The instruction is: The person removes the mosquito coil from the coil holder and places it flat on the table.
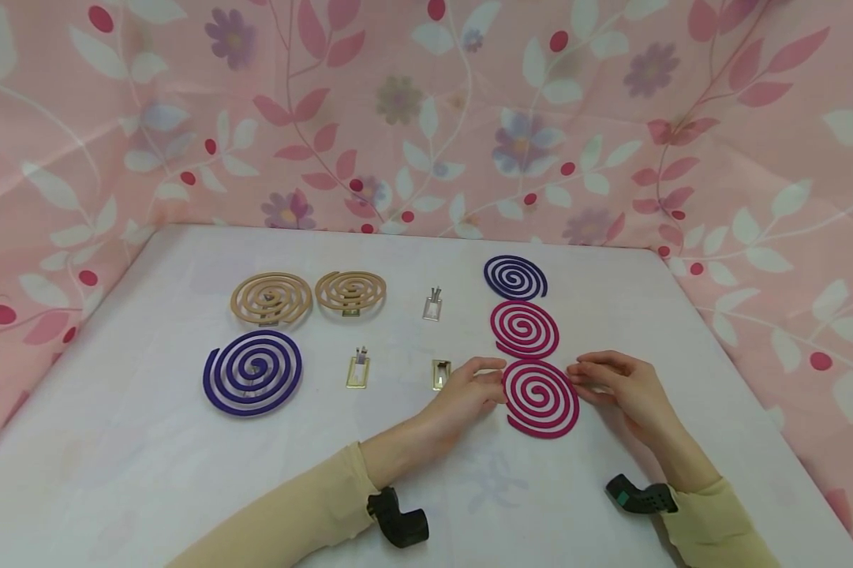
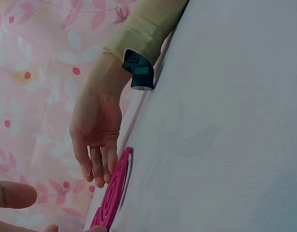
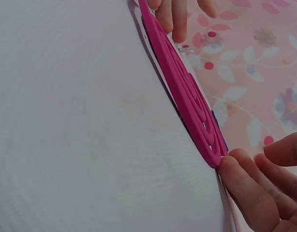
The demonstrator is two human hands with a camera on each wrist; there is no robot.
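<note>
Pink coil [image 3: 187, 92] edge-on (right wrist)

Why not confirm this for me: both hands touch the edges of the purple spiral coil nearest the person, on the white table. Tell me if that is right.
Not quite. The coil between the hands is pink, not purple. The head view shows the left hand and right hand touching opposite edges of the nearest pink spiral coil on the white table; the purple coils lie elsewhere.

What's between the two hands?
The near pink coil, flat on the table, left hand and right hand at its edges; head view.
</note>
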